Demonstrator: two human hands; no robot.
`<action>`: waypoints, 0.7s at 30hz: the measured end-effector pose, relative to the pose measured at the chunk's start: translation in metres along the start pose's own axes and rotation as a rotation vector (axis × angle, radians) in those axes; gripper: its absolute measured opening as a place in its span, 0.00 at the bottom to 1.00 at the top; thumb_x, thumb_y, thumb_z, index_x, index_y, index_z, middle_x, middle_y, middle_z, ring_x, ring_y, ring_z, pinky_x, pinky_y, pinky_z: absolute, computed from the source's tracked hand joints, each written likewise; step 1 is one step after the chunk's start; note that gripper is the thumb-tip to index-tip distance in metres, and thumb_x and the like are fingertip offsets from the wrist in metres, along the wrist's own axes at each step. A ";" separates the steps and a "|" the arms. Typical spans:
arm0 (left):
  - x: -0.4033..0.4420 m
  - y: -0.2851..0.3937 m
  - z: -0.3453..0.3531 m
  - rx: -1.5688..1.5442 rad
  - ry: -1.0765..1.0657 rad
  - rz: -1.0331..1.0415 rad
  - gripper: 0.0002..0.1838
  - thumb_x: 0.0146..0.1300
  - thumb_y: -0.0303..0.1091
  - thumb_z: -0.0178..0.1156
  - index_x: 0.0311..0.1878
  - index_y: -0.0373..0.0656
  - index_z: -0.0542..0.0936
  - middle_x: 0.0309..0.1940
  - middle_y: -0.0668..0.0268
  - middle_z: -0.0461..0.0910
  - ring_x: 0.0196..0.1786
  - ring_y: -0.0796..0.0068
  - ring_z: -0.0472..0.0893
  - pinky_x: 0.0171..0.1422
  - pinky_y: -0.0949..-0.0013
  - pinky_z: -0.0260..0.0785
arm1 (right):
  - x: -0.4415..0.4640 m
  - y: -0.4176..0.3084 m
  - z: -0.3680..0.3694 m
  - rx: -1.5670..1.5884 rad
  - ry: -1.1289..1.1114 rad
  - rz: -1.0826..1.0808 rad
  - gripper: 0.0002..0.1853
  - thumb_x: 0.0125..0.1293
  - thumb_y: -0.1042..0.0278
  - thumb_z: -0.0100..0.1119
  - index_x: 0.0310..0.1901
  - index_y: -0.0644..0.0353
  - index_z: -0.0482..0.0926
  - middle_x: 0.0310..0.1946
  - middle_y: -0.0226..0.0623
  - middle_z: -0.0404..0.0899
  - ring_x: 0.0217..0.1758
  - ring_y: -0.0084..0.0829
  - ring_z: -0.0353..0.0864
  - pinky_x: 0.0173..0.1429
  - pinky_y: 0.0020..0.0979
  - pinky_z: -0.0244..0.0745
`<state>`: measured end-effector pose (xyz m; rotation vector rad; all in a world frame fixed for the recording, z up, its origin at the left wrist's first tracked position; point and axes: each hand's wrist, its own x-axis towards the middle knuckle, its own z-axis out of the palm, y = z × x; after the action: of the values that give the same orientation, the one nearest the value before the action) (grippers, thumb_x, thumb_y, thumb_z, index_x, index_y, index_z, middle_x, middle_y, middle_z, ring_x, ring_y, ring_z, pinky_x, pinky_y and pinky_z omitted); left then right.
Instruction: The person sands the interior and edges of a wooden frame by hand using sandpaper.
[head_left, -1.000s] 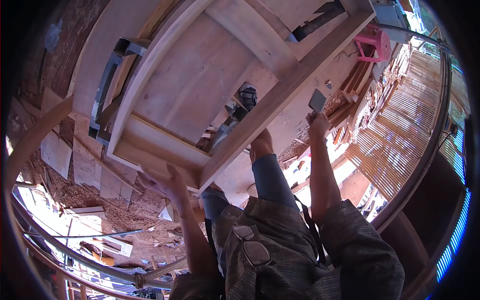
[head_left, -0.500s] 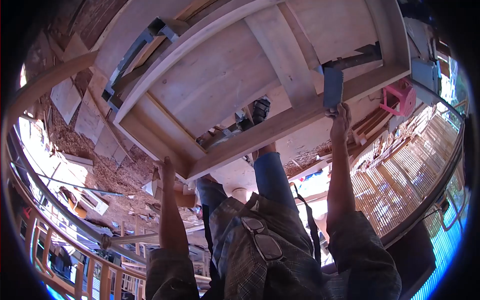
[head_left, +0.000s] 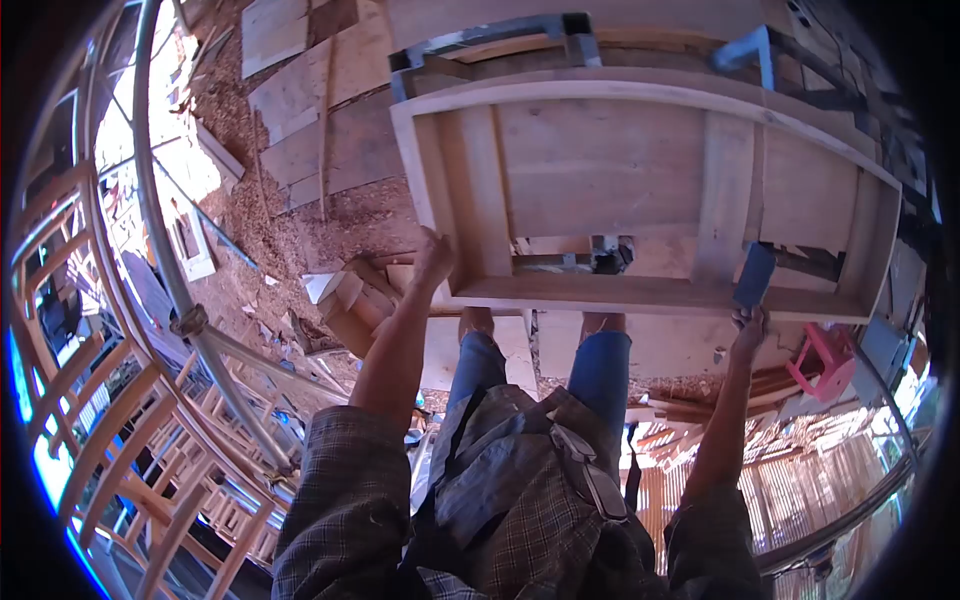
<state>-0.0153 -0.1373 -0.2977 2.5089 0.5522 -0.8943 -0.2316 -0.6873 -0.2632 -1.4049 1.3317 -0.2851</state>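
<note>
A shallow wooden frame (head_left: 610,293) with cross slats lies before my legs. My left hand (head_left: 433,260) is wrapped around its left end board near the corner. In my right hand (head_left: 748,328), at the near rail toward the right, is a flat blue-grey rectangular piece (head_left: 754,276). It stands up across the rail, and its exact kind cannot be made out. My right fingers are closed on its lower end. A wide crosswise slat (head_left: 727,195) is just left of it.
Dark metal supports (head_left: 490,40) show beyond the frame. A pink plastic stool (head_left: 825,362) stands at the right. Plywood sheets (head_left: 300,110) and sawdust cover the floor at the left, near a metal pole (head_left: 150,180). Wooden chair-like frames (head_left: 130,450) are stacked lower left.
My view has turned, so the frame now appears more level and farther right. My left hand has shifted from below the near corner to the left end board. The right hand still holds the blue-grey piece.
</note>
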 end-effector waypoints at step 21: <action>-0.244 -0.125 -0.179 -0.203 -0.228 0.490 0.19 0.64 0.38 0.51 0.56 0.43 0.71 0.45 0.49 0.76 0.49 0.49 0.77 0.53 0.54 0.69 | -0.202 0.003 0.240 -0.714 -0.648 -1.175 0.11 0.66 0.62 0.51 0.42 0.61 0.73 0.27 0.31 0.73 0.25 0.22 0.71 0.27 0.24 0.71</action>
<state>-0.1620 0.0028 -0.0412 2.1735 -0.0478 -0.8616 -0.1151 -0.3967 -0.2508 -2.5015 -0.0862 -0.0716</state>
